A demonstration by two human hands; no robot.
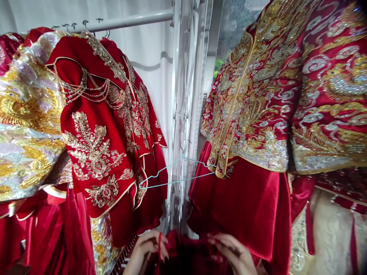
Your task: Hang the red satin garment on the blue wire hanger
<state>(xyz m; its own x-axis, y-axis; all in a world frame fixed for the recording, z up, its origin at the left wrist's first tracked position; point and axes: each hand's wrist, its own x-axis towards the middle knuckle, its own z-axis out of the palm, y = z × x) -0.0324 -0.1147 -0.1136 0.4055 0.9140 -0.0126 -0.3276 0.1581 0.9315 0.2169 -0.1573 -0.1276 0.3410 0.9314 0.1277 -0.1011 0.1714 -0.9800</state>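
Note:
Both my hands are at the bottom edge of the view, gripping a bunch of dark red fabric [186,256]. My left hand [146,252] has its fingers curled round the cloth, with a red strap over one finger. My right hand [232,254] pinches the same cloth from the right. Just above them a light blue wire hanger [177,173] hangs between a red jacket with gold embroidery [106,133] on the left and a heavily embroidered red and gold jacket [252,99] on the right. A red satin skirt [243,206] falls below the right jacket.
A metal clothes rail [129,22] runs across the top left with several hooks on it. More embroidered garments [25,114] hang at the far left and another [332,88] at the far right. Clear plastic covers [186,95] hang in the middle before a white wall.

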